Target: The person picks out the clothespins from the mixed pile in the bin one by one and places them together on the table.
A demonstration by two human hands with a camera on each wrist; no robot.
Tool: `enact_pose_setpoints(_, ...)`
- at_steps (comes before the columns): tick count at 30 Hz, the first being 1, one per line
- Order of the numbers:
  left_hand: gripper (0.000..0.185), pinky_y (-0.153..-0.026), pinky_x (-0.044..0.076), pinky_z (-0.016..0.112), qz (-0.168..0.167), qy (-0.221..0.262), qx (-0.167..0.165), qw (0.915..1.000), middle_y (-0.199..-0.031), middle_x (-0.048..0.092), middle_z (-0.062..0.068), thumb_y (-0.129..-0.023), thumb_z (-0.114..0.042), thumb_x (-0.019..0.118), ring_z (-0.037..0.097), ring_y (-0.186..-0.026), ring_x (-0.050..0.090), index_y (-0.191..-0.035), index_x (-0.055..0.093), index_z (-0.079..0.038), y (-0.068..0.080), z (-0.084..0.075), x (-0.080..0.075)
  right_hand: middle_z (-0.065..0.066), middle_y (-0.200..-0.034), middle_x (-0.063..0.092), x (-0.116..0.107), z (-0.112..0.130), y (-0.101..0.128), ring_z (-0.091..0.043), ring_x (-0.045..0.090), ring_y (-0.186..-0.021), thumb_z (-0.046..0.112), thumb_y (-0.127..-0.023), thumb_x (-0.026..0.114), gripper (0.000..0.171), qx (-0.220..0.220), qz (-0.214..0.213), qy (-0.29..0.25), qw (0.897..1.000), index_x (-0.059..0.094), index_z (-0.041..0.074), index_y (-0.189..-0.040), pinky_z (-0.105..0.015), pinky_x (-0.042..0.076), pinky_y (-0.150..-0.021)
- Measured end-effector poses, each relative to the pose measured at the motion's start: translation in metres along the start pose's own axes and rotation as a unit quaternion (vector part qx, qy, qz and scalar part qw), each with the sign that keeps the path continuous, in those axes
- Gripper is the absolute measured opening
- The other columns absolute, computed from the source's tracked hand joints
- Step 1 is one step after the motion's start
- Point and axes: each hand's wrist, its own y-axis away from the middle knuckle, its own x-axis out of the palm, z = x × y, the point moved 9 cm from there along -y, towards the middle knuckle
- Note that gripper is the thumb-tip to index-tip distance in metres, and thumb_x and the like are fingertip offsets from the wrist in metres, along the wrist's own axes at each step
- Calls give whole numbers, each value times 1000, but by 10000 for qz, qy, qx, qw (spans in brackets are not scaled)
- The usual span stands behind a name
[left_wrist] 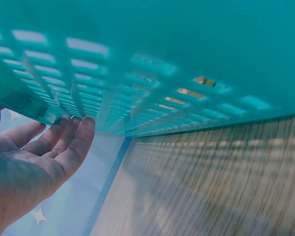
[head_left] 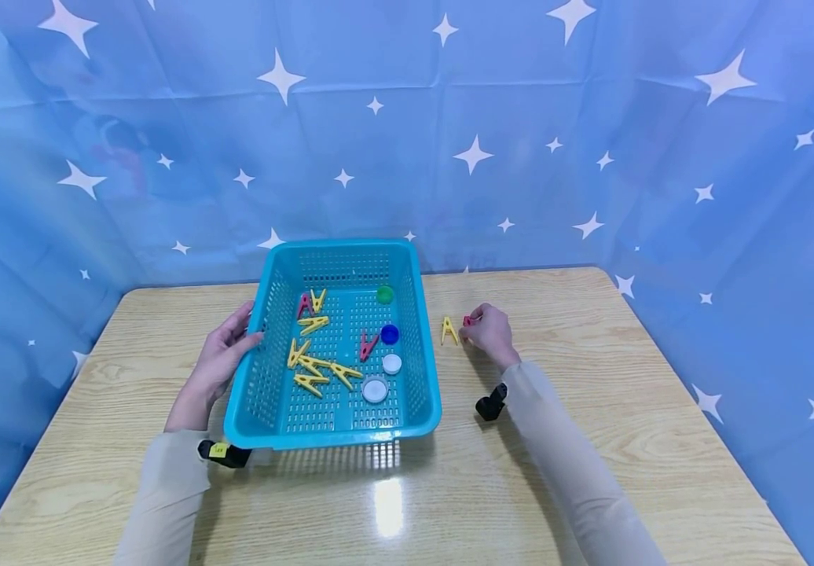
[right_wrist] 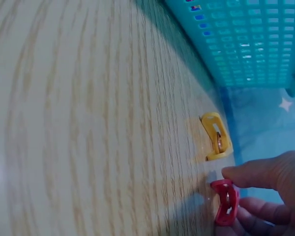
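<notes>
A teal plastic basket (head_left: 332, 434) stands on the wooden table. My left hand (head_left: 232, 346) rests against its left wall, and in the left wrist view its nearly straight fingers (left_wrist: 69, 140) touch the slotted wall (left_wrist: 162, 59). Right of the basket, my right hand (head_left: 483, 328) pinches a red clothespin (head_left: 469, 321) that is down at the tabletop. In the right wrist view the red clothespin (right_wrist: 225, 202) sits between thumb and fingers (right_wrist: 258, 173). A yellow clothespin (head_left: 449, 330) lies on the table just left of it, also seen in the right wrist view (right_wrist: 216, 136).
Inside the basket lie several yellow clothespins (head_left: 315, 365), two red ones (head_left: 368, 344), a green cap (head_left: 385, 295), a blue cap (head_left: 390, 334) and two white caps (head_left: 375, 389). Blue starred cloth (head_left: 449, 141) walls the table (head_left: 605, 409) at the back and sides.
</notes>
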Motion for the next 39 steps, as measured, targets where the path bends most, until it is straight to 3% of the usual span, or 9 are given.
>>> enact_pose_setpoints(10,63,-76,52,20,-32,-49,-4,10000,-144,32,24,-98,-20,51,23,-113,50,-151,18,-10,0,3,-1,-17,-87,62,-13,11,2,-22,56,-67,18,-89,62,28,-495,-237,-225,9982,57,-5,-103,-33,47,-62)
enact_pose_setpoints(16,63,-76,51,20,-11,-58,-10,10000,-145,32,24,-98,-21,50,30,-118,47,-151,17,-10,-1,4,0,-15,-90,57,-26,26,1,-24,53,-73,22,-93,58,30,-633,-243,-425,9968,56,-5,-107,-35,46,-67)
enact_pose_setpoints(20,63,-77,51,20,1,-60,-4,10000,-145,31,24,-98,-22,50,35,-120,45,-151,17,-9,-1,3,0,-15,-90,57,-37,45,3,-25,52,-76,20,-92,58,29,-896,-338,-509,9941,57,-6,-107,-35,45,-68)
enact_pose_setpoints(27,63,-76,52,22,-16,-55,23,10000,-144,33,25,-98,-21,50,25,-114,51,-151,18,-9,-1,2,0,-14,-88,58,-50,84,7,-24,52,-73,18,-91,60,26,-1294,-401,-610,9889,59,-4,-104,-33,43,-66)
enact_pose_setpoints(39,63,-77,52,22,1,25,11,10000,-144,32,24,-98,-22,50,21,-113,51,-151,17,-10,-2,4,0,-14,-88,59,-47,142,14,-25,53,-77,15,-90,63,22,-1794,-280,-1017,9781,60,-4,-100,-34,45,-68)
